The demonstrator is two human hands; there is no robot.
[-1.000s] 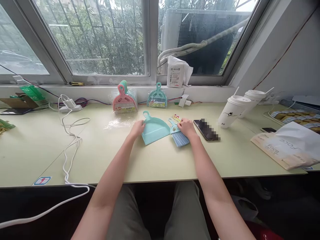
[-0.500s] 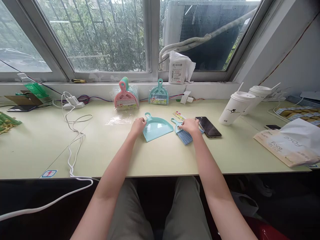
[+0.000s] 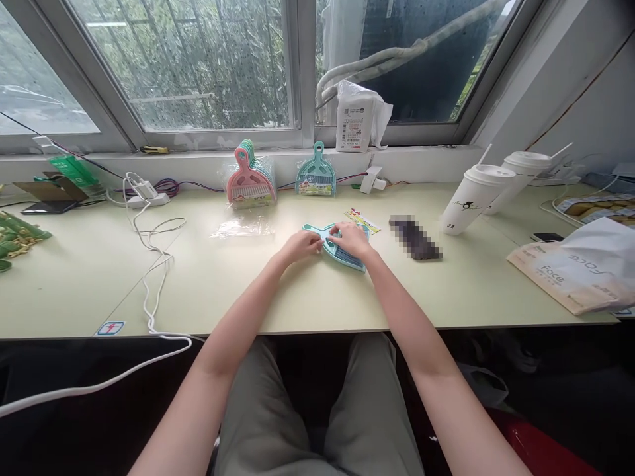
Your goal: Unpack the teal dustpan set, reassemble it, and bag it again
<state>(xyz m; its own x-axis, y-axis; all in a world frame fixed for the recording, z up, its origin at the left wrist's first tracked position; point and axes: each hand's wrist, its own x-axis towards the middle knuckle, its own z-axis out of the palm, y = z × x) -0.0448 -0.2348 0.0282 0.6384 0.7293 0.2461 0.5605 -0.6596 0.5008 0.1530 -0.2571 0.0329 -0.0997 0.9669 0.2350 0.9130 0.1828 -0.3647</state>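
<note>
A small teal dustpan [image 3: 342,256] lies on the pale green table [image 3: 317,297] with a little blue-bristled brush [image 3: 328,238] laid in it. My left hand [image 3: 299,245] grips the dustpan's handle end at the left. My right hand [image 3: 352,237] presses on top of the brush and pan. A small printed label card [image 3: 362,220] lies just behind my right hand. An empty clear plastic bag [image 3: 243,227] lies to the left of the pan.
Packed dustpan sets, pink [image 3: 249,183] and teal [image 3: 315,178], lean against the sill. A phone [image 3: 415,237] lies right of my hands, two lidded cups [image 3: 472,198] beyond it, a white paper bag [image 3: 580,274] far right. White cables [image 3: 149,264] trail at left.
The brush lay beside the dustpan under my right hand; now it sits on the pan. Both hands have come together over the pair, and the view tilted down.
</note>
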